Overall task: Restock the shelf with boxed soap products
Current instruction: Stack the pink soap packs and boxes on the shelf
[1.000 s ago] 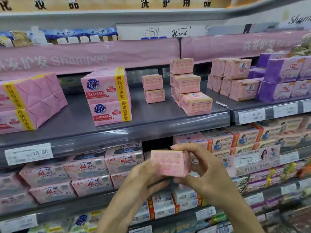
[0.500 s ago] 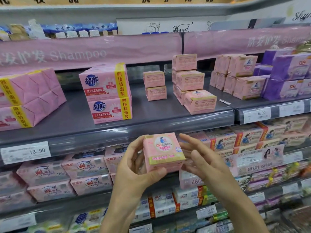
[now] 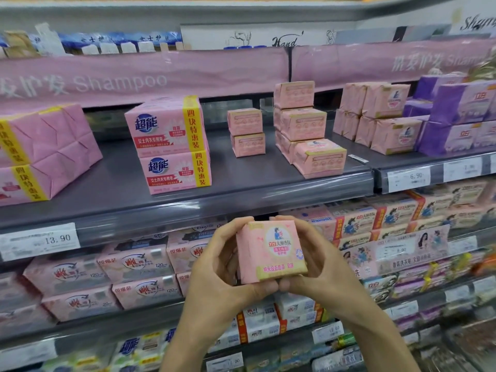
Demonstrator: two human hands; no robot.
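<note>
Fingers (image 3: 237, 224) of the left hand (image 3: 217, 272) curl round the left side of a small pink soap box (image 3: 273, 251), and fingers (image 3: 312, 238) of the right hand (image 3: 324, 269) curl round its right side, so both hands are clamped on it. The 2 thumbs lie close together under the box's lower front edge. The box is off the shelf, held in the air just below the front lip of the grey shelf (image 3: 241, 181), its printed face with a yellow-green border turned toward the camera.

On that grey shelf, above the hands, stands a stack of 2 matching pink boxes (image 3: 247, 132). Just right of it is a taller pile of the same boxes (image 3: 302, 124), with 1 more box (image 3: 319, 159) set on the shelf in front, touching the pile. Left of the 2-box stack sit 2 larger pink multipacks (image 3: 171, 146) with yellow bands, 1 on the other. Further left are pink wrapped bundles (image 3: 48, 151), also yellow-banded. At the right, past the shelf divider, are more pink boxes (image 3: 381, 116) and, beside them, purple packs (image 3: 461, 119).

A price tag reading 13.90 (image 3: 40, 241) sits on the shelf lip at left, and a tag reading 6.90 (image 3: 409, 178) at right. A pink banner marked Shampoo (image 3: 120, 81) runs along the shelf above. The lower shelf behind the hands holds rows of pink soap packs (image 3: 107, 269).
</note>
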